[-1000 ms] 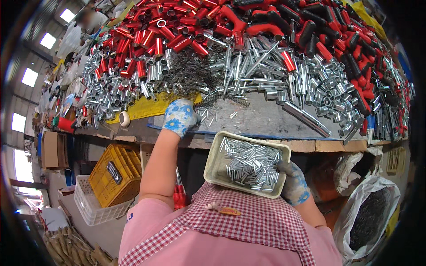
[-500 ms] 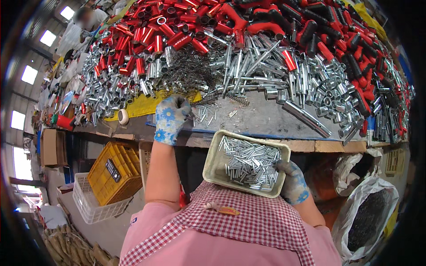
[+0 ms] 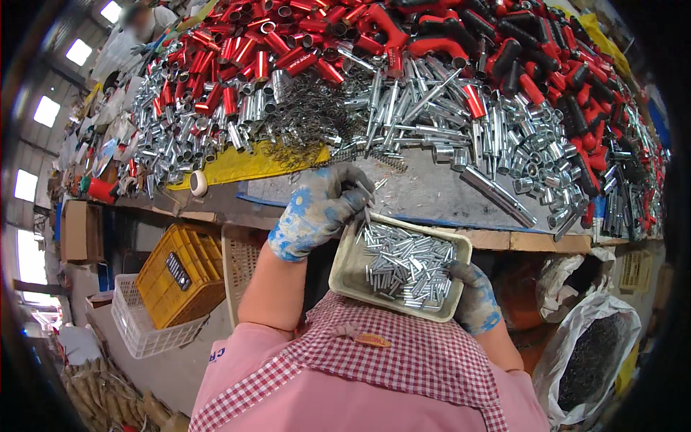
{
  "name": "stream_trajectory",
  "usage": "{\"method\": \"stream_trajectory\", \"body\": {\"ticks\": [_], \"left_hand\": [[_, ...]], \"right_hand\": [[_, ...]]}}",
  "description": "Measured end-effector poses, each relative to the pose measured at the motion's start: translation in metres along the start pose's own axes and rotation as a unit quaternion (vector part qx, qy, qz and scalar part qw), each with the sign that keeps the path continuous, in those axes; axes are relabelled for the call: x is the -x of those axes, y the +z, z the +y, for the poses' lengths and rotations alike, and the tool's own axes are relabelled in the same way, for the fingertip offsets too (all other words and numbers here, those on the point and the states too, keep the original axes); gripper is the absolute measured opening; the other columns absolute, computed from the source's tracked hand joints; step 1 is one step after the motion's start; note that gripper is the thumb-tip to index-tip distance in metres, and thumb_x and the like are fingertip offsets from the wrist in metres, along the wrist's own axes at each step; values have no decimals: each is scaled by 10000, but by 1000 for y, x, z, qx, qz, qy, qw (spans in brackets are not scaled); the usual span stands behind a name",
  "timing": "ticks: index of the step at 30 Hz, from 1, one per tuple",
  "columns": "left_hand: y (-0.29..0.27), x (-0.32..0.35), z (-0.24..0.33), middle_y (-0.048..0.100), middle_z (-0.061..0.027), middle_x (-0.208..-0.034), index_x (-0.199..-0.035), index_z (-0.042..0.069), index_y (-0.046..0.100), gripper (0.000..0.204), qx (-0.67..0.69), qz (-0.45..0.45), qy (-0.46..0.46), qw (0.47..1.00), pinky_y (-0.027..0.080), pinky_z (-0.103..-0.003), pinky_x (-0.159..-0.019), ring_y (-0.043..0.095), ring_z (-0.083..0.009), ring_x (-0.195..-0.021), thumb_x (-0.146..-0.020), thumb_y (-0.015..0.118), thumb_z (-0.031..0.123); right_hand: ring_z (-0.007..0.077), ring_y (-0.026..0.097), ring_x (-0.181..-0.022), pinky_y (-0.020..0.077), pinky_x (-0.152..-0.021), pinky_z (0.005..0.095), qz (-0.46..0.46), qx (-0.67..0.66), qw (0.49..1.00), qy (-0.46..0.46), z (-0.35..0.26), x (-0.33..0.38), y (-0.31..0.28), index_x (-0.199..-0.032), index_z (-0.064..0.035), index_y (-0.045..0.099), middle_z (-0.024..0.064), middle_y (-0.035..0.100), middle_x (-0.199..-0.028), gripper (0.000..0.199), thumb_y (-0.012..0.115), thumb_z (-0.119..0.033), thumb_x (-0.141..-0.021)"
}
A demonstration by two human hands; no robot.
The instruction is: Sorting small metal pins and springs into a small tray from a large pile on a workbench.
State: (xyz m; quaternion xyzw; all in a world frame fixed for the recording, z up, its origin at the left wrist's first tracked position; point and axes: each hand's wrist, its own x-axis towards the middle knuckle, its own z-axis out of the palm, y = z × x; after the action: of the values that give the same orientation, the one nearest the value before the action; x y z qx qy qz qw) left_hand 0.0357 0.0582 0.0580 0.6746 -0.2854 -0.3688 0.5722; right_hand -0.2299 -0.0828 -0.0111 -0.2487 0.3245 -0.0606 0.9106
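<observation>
The left hand (image 3: 317, 209), its grip pinched together on a few small pins (image 3: 366, 209), hovers just over the tray's (image 3: 351, 268) near rim; the step looks like dropping gathered pins in. The right hand (image 3: 475, 299) clamps the tray's far edge. Next likely calls for opening the grip above the pin pile (image 3: 410, 263). Beyond the grip, the surface (image 3: 432, 191) carries springs (image 3: 309, 119), silver tubes (image 3: 533, 155) and red handles (image 3: 288, 50), crowding any further picking.
</observation>
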Motion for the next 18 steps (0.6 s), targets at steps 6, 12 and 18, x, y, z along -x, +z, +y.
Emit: {"method": "stream_trajectory", "body": {"ticks": [6, 12, 18], "left_hand": [[14, 9, 13, 628, -33, -823, -966, 14, 628, 256, 40, -56, -76, 995, 476, -232, -678, 602, -108, -753, -845, 741, 208], [18, 12, 1, 677, -72, -894, -961, -14, 640, 145, 13, -95, -47, 994, 532, -276, -740, 655, -143, -808, -832, 687, 31], [21, 20, -15, 715, -106, -976, -906, 0, 690, 94, -146, -136, -38, 979, 542, -303, -779, 677, -172, -844, -819, 705, 33]], "right_hand": [[359, 639, -1149, 521, -1027, 487, 3, 24, 1000, -6, 4, -4, -10, -1374, 86, 469, 257, 599, -1298, 545, 551, -173, -901], [356, 633, -1158, 518, -1031, 478, -9, -2, 1000, -5, 0, -2, 3, -1375, 90, 467, 258, 592, -1305, 553, 550, -175, -897], [358, 629, -1164, 513, -1038, 476, 3, 16, 1000, 2, 5, -6, -11, -1387, 96, 452, 259, 586, -1313, 583, 568, -183, -888]]}}
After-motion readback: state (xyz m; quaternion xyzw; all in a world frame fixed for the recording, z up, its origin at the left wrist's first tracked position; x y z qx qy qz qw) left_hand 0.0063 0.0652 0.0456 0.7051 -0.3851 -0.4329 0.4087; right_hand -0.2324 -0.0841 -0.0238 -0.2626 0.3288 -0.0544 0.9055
